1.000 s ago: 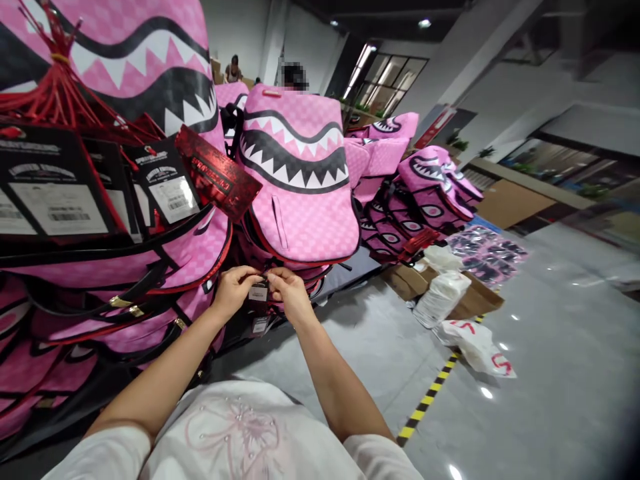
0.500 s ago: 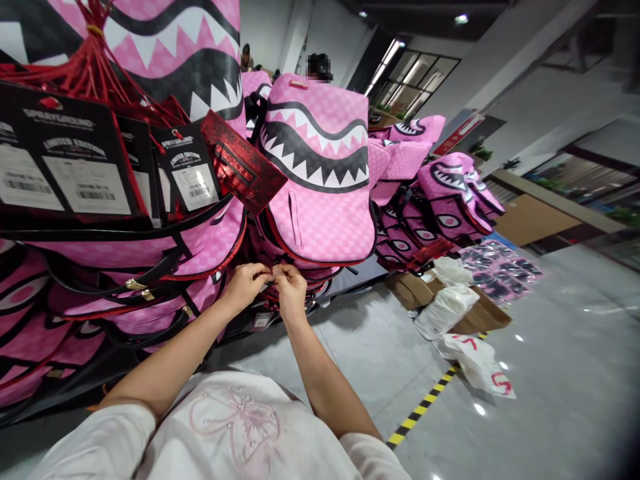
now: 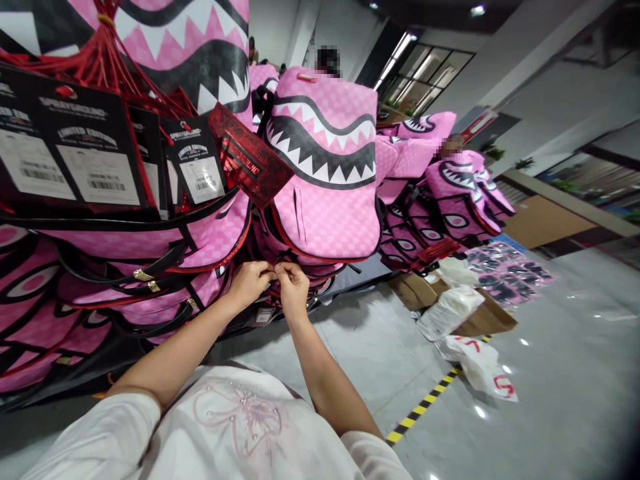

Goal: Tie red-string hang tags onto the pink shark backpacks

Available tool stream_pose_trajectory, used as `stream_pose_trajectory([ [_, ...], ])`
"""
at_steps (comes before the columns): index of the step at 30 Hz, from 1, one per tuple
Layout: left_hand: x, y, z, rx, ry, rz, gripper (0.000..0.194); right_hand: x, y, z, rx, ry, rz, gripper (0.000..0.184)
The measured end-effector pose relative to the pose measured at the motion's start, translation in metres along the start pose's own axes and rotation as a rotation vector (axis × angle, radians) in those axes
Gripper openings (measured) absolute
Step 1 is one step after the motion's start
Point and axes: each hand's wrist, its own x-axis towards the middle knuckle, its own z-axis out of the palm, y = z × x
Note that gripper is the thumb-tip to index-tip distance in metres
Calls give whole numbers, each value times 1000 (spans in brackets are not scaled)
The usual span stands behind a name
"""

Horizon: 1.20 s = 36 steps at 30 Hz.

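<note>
My left hand and my right hand meet fingertip to fingertip below the front flap of a pink checkered backpack with a shark-mouth print. Both are closed in a pinch at the top of a small hang tag, now mostly hidden by the fingers. Just below them hangs another tag with a white label. To the left, a bunch of black hang tags on red strings lies over a stack of pink backpacks. A shiny red tag sticks out from the bunch.
More pink backpacks are piled farther right. An opened cardboard box and white plastic bags lie on the floor. Plastic-wrapped goods spread behind them. Yellow-black tape crosses the floor. A person's head shows behind the bags.
The view has shifted, so the backpacks sit farther right and slightly higher. My fingers have drawn closer together, and the small tag that dangled between them has gone mostly out of sight.
</note>
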Motion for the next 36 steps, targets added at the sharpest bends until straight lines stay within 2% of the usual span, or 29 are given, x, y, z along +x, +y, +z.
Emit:
stream_pose_trajectory([
  [8, 0, 1, 3, 68, 7, -20, 10, -6, -8, -1, -81, 10, -41, 20],
  [13, 2, 4, 2, 195, -1, -52, 4, -8, -11, -1, -84, 7, -87, 17],
  [19, 1, 1, 5, 294, 32, 35, 11, -7, -10, 3, -43, 7, -34, 17],
  [22, 0, -1, 7, 367, 89, 45, 16, -5, -9, 6, -27, 27, -37, 16],
  [25, 0, 1, 5, 334, 121, 49, 15, -3, -11, 7, -15, 48, -52, 14],
  [31, -1, 5, -4, 104, -8, -3, 21, -3, -19, 5, 14, 62, -90, 9],
  [36, 3, 5, -3, 195, 100, -36, 12, -2, -18, 6, 19, 51, -115, 8],
])
